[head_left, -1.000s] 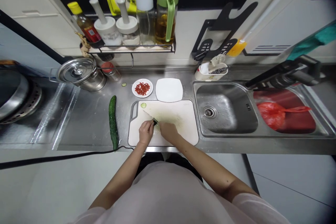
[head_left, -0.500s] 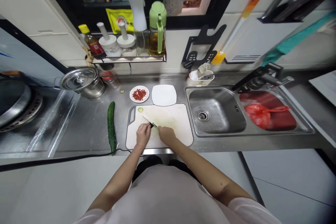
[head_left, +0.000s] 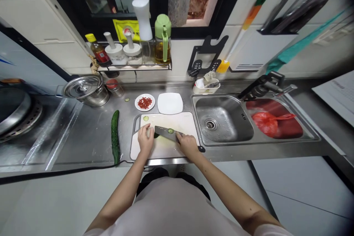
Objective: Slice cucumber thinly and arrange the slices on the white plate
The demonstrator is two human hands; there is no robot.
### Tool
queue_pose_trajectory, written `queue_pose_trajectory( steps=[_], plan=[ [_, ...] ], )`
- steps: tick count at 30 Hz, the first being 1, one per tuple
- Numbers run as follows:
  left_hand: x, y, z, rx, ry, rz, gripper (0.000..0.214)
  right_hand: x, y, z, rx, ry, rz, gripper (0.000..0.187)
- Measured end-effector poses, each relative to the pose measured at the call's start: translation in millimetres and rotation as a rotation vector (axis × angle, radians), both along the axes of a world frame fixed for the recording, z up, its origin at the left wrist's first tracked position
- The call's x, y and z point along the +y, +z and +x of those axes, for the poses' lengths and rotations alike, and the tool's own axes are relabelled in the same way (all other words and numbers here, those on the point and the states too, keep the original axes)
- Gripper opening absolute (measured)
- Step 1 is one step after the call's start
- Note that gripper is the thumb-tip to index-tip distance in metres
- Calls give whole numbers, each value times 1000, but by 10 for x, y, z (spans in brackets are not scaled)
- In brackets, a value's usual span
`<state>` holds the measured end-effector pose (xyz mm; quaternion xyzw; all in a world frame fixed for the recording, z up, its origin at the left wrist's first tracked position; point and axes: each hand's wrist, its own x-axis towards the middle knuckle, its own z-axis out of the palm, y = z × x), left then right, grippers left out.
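Observation:
My right hand [head_left: 188, 146] is wrapped round the black handle of a kitchen knife [head_left: 165, 132]. Its blade points left with the broad side turned up, and a cucumber slice [head_left: 170, 131] lies on it. My left hand [head_left: 145, 139] is just left of the blade tip, fingers apart over the white cutting board [head_left: 162, 153]. Partly hidden beneath the blade near that hand is a dark green piece [head_left: 156, 135], probably cucumber. Another pale slice [head_left: 145, 118] rests at the board's upper left. A whole cucumber [head_left: 115, 136] lies on the counter to the left.
Behind the board stand a plate of chopped red pieces [head_left: 145, 102] and a white plate [head_left: 170, 103]. To the right is a sink [head_left: 225, 121] with a red bag [head_left: 265, 123]. A lidded pot [head_left: 88, 90] and a seasoning rack [head_left: 135, 68] are at the back left.
The knife has turned from edge-down to broad side up, with a slice now on it. My left hand has opened and drawn away from the dark green piece; my right hand has shifted right.

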<state>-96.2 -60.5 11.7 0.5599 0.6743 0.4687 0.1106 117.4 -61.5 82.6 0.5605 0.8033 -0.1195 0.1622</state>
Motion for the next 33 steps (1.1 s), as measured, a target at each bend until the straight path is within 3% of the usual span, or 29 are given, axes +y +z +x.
queue_pose_trajectory(
  steps=[3,6,13,18,22,25,29,33],
  plan=[
    [160,179,98,156,-226,-37,22,13,13,47,-5,20,20,47],
    [280,244,239,264,-338,-106,20,12,28,59,7,31,33,47],
    [357,153,429,309,-438,-146,9,-19,34,90,23,50,61,47],
    [376,208,491,270,-460,-216,4,-27,1,115,7,63,51,49],
    [413,244,501,142,-409,-325,4,0,-18,126,-11,61,42,46],
    [460,192,428,-36,-276,-407,6,28,-41,155,-27,53,45,46],
    [553,62,195,-186,-41,-407,8,63,-80,218,-41,31,56,46],
    [675,-29,-91,-157,83,-517,16,95,-122,264,-34,-9,66,42]
  ],
)
